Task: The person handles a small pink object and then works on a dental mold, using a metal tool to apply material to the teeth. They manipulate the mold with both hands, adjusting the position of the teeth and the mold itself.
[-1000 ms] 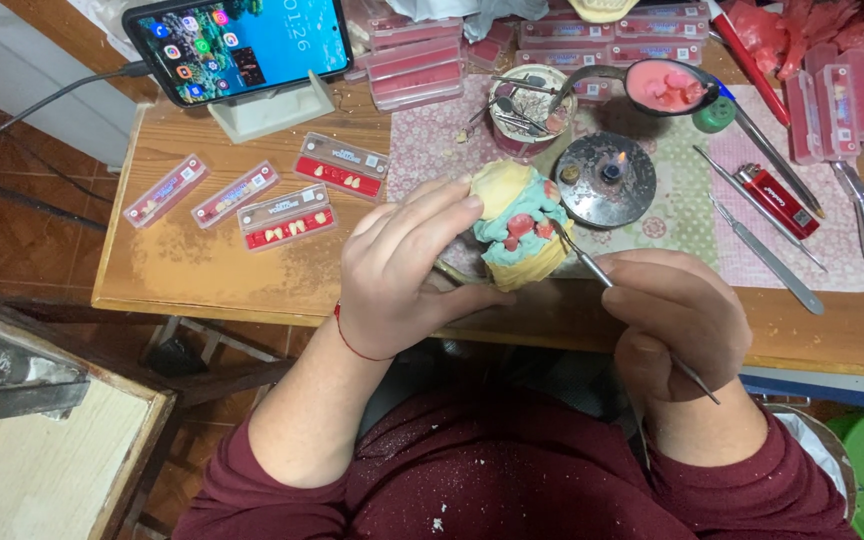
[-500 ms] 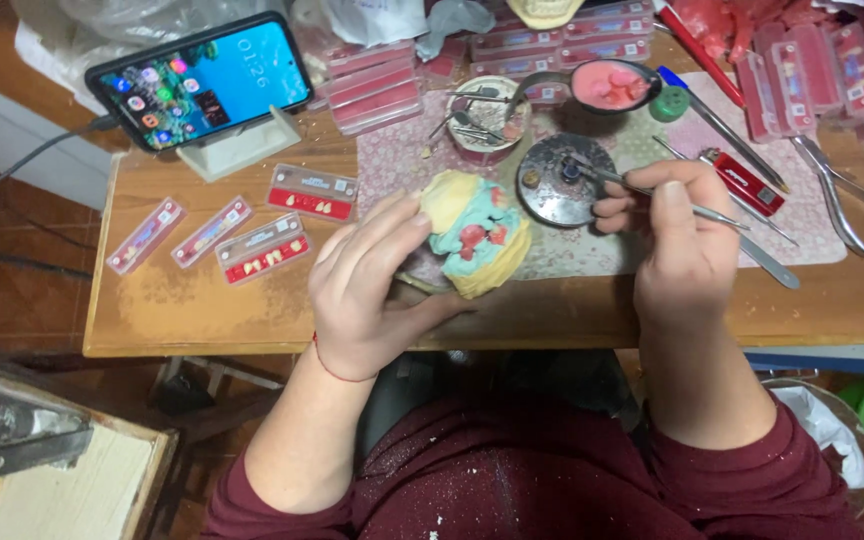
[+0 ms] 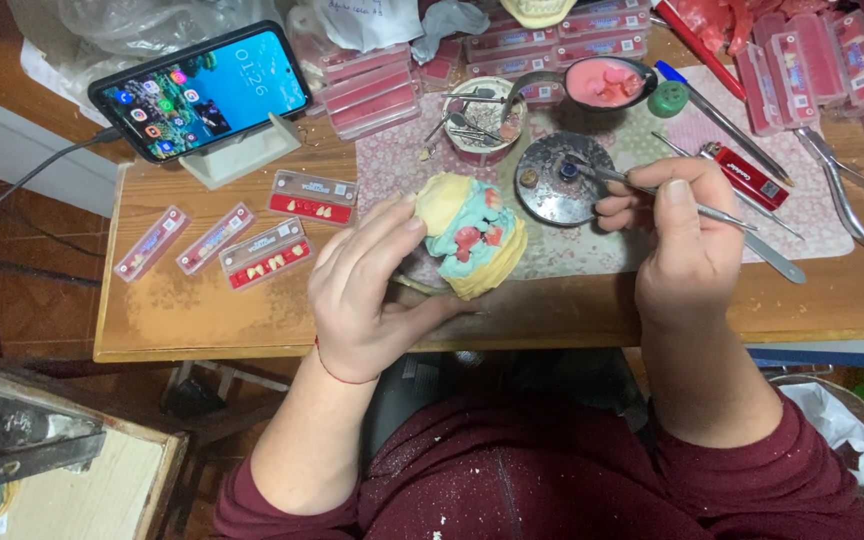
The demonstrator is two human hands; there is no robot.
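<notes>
Chalky yellow-teal dental cast, thin steel instrument

Yellow-and-teal dental model, pink teeth showing, tilted just left of the round metal dish; thin steel instrument, tip on that dish.

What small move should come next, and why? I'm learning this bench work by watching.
Probably bring the metal tool back to the dental model. Its tip sits at the round metal dish, as if picking up material, while the left hand holds the model tilted up, pink wax and teeth exposed, apart from the tool.
</notes>
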